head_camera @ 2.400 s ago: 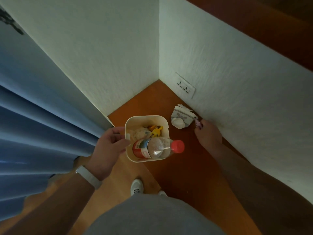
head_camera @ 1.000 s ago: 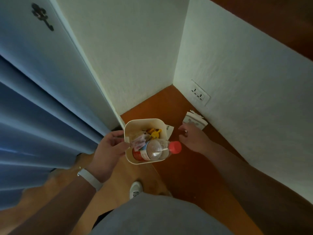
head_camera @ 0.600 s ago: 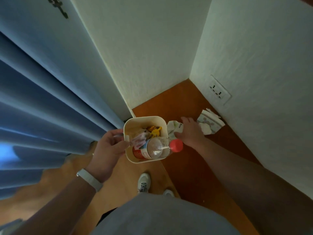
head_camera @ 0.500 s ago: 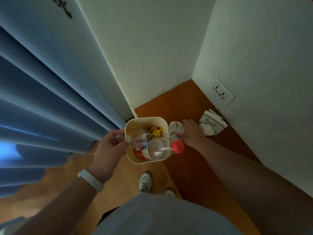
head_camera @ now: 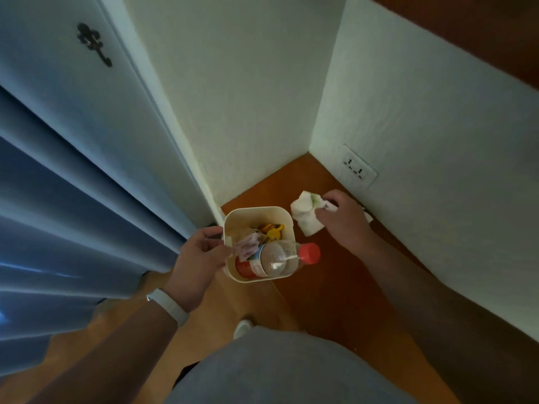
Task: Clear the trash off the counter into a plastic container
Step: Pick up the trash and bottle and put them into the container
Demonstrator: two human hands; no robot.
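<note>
My left hand (head_camera: 198,258) grips the left rim of a cream plastic container (head_camera: 256,210), holding it at the counter's left edge. Inside lie a clear bottle (head_camera: 274,259) with a red cap that sticks out over the rim, a yellow wrapper (head_camera: 272,230) and a pink wrapper (head_camera: 248,247). My right hand (head_camera: 344,223) rests on the brown counter (head_camera: 335,287) close to the right wall, its fingers closed on a crumpled white paper (head_camera: 304,214). A corner of a second white paper (head_camera: 369,218) peeks out behind that hand.
White walls close the counter at the back and right, with a power socket (head_camera: 357,170) low on the right wall. A blue curtain (head_camera: 73,214) hangs at left under a dark wall hook (head_camera: 93,43). My shoe (head_camera: 243,326) shows on the wooden floor below.
My right hand has moved from beside the container back toward the right wall, with the white paper still in its fingers. The left hand and container have stayed put.
</note>
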